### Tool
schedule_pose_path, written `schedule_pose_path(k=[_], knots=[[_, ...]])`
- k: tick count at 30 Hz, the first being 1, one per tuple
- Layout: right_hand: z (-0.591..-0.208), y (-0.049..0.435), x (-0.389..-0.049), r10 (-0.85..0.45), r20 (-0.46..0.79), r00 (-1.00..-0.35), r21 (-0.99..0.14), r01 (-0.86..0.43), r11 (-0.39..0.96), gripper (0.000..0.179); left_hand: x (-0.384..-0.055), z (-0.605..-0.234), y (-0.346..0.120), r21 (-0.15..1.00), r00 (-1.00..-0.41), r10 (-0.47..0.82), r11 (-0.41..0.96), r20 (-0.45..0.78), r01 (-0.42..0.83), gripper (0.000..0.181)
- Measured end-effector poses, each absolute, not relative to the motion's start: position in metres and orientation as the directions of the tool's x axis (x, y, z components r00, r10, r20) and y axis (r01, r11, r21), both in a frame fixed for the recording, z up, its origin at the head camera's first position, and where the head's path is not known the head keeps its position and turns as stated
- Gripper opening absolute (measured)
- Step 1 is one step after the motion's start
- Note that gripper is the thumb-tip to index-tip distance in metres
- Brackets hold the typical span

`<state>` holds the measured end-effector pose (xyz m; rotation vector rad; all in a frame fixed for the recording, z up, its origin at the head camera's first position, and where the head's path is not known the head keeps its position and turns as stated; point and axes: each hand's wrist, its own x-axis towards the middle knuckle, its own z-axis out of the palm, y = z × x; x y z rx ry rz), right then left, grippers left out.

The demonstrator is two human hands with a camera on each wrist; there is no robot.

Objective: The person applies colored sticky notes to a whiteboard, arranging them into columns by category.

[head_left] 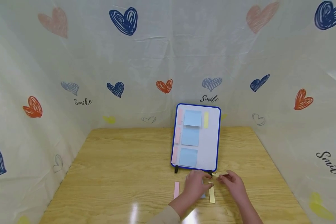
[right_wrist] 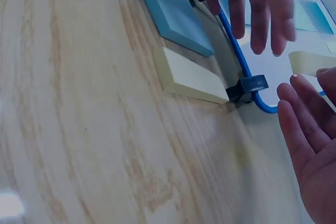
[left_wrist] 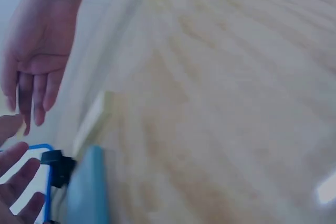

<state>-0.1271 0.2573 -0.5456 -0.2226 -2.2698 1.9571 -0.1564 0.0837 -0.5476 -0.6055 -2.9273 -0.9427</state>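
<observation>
My right hand [head_left: 235,186] pinches a narrow yellow sticky note [right_wrist: 310,62] between thumb and fingers, just in front of the whiteboard [head_left: 210,140]. My left hand [head_left: 194,185] hovers to its left over the sticky pads; its fingers [right_wrist: 257,19] are loosely extended and hold nothing. Below the hands lie a narrow yellow sticky pad [head_left: 212,196] and a blue sticky pad [right_wrist: 176,17], which the left hand partly covers in the head view. The blue-framed board carries pink strips [head_left: 177,135] on its left, blue square notes [head_left: 190,137] beside them and one yellow strip [head_left: 206,120] at the upper right.
A narrow pink pad [head_left: 176,189] lies left of the left hand, partly behind the forearm. Black feet [head_left: 176,169] support the leaning board on the wooden table [head_left: 123,174]. A cloth with printed hearts [head_left: 145,56] hangs behind and at both sides.
</observation>
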Motion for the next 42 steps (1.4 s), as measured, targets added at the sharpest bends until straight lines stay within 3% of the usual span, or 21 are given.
schedule_pose_path(k=[3,5,9,16,20,32,42], knots=[[-0.538,0.256,-0.13,0.176,0.029,-0.984,-0.989,-0.004,0.145,0.011,-0.166,-0.533,0.083,0.742,-0.937,0.342,0.608,0.076,0.282,0.015],[-0.533,0.254,-0.132,0.161,0.054,-0.985,-0.988,-0.03,0.149,0.016,-0.172,-0.523,0.082,0.839,-0.941,0.337,0.508,0.017,0.197,0.019],[-0.525,0.252,-0.138,0.129,0.119,-0.984,-0.984,-0.1,0.145,0.02,-0.183,-0.508,0.081,0.923,-0.941,0.331,0.378,-0.065,0.069,0.024],[-0.51,0.254,-0.151,0.042,0.318,-0.947,-0.935,-0.305,0.183,0.016,-0.201,-0.495,0.084,0.96,-0.937,0.337,0.28,-0.095,0.004,0.027],[-0.501,0.257,-0.158,0.01,0.352,-0.936,-0.91,-0.34,0.236,0.012,-0.209,-0.487,0.085,0.962,-0.933,0.336,0.273,-0.128,-0.033,0.027],[-0.479,0.266,-0.182,-0.009,0.257,-0.966,-0.903,-0.244,0.355,0.013,-0.232,-0.467,0.089,0.977,-0.925,0.36,0.206,-0.121,-0.047,0.014],[-0.47,0.26,-0.21,0.036,0.134,-0.99,-0.938,-0.116,0.326,0.021,-0.248,-0.46,0.089,0.949,-0.93,0.347,0.315,-0.121,-0.006,0.013]])
